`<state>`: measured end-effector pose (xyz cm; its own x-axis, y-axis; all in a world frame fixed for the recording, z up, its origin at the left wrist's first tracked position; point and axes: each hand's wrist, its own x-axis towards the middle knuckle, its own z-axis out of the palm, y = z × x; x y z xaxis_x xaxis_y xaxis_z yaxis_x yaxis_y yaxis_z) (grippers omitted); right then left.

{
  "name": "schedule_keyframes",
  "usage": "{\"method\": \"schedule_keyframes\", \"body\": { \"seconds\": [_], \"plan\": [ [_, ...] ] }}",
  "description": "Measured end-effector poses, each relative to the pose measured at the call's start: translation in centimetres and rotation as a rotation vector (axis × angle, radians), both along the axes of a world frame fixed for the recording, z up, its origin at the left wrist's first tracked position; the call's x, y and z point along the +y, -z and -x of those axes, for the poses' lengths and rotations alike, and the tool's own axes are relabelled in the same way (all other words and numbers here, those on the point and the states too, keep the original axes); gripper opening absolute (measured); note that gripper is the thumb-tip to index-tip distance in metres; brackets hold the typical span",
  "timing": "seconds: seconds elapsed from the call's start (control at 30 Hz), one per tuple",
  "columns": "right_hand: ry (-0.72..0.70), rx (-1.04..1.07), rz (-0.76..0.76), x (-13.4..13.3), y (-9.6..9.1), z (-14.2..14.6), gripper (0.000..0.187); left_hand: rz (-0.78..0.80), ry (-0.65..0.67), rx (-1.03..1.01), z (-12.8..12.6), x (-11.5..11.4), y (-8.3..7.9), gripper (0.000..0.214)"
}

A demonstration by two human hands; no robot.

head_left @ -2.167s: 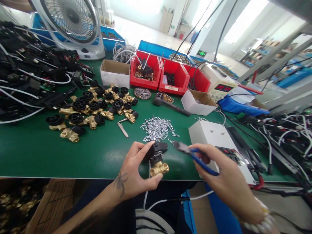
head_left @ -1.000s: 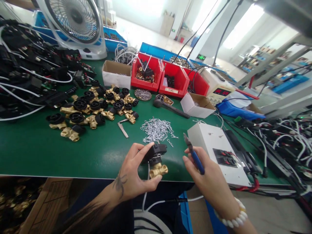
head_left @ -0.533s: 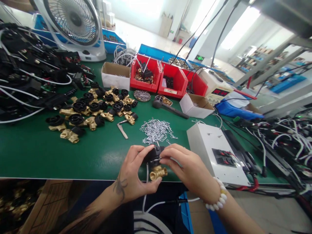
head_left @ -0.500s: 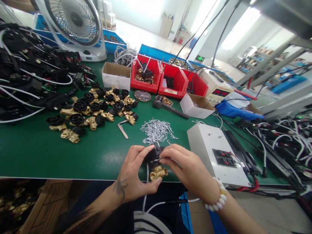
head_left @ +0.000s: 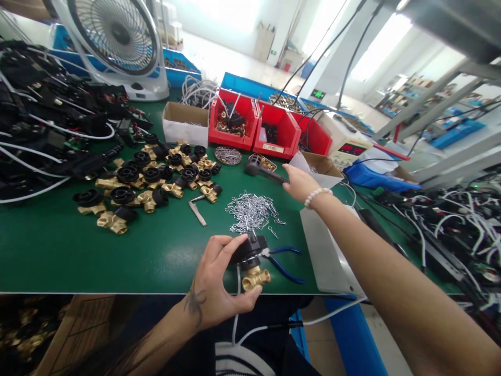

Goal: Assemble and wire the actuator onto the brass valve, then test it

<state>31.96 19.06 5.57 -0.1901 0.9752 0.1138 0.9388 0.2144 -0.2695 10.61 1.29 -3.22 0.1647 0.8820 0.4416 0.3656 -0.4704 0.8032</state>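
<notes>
Brass valve bodies w/ black caps [head_left: 148, 180] sit heaped far left for easy reach. Left hand [head_left: 213, 284] grips the brass valve assy [head_left: 252, 261] at the table [head_left: 58, 250] edge. Blue pliers [head_left: 284, 259] lie beside it (put down). Right hand [head_left: 299, 180], fingers loose, touches the black mallet [head_left: 264, 169].

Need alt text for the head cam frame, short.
A person's left hand holds a brass valve with a black actuator at the near edge of a green bench, while the right hand reaches out to a black mallet. Blue-handled pliers lie beside the valve, near a heap of wire clips.
</notes>
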Motion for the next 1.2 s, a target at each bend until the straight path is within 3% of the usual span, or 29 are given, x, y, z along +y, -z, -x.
{"method": "schedule_keyframes", "body": {
  "seconds": [0.13, 0.27, 0.4, 0.5, 0.57, 0.67, 0.77, 0.87, 0.97, 1.13, 1.2],
  "plan": [
    [0.092, 0.028, 0.061, 3.3, 2.3, -0.1, 0.018, 0.045, -0.005, -0.032, 0.0, 0.0, 0.1, 0.071],
    [0.094, 0.149, 0.084, 1.9, 1.1, 0.8, 0.033, 0.055, -0.004, -0.045, -0.1, 0.1, 0.0, 0.071],
    [0.046, 0.284, 0.106, -3.3, -2.9, 1.3, 0.030, 0.066, -0.010, -0.062, -0.1, 0.1, 0.1, 0.070],
    [0.038, 0.472, 0.190, -8.9, -5.4, 0.4, 0.038, 0.066, -0.015, -0.072, -0.2, 0.1, 0.1, 0.069],
    [0.098, 0.627, 0.167, -12.9, -6.3, -0.5, 0.049, 0.046, -0.021, -0.063, -0.2, 0.1, 0.2, 0.069],
    [0.194, 0.712, 0.138, -18.2, -6.0, -1.5, 0.053, 0.017, -0.019, -0.046, -0.2, 0.1, 0.2, 0.069],
    [0.235, 0.738, 0.214, -21.4, -3.9, -1.3, 0.058, 0.015, -0.015, -0.049, -0.2, 0.2, 0.2, 0.068],
    [0.228, 0.626, 0.394, -22.1, -2.2, -1.2, 0.061, 0.030, -0.010, -0.074, -0.2, 0.2, 0.3, 0.068],
    [0.202, 0.566, 0.507, -21.9, -2.5, -1.9, 0.061, 0.049, 0.009, -0.084, -0.1, 0.3, 0.2, 0.068],
    [0.303, 0.877, 0.180, -22.1, -3.8, -2.5, 0.058, 0.040, 0.007, -0.074, -0.2, 0.2, 0.2, 0.068],
    [0.314, 0.843, 0.250, -22.0, -3.3, -2.0, 0.061, 0.037, 0.008, -0.074, -0.2, 0.2, 0.1, 0.068]
  ]
}}
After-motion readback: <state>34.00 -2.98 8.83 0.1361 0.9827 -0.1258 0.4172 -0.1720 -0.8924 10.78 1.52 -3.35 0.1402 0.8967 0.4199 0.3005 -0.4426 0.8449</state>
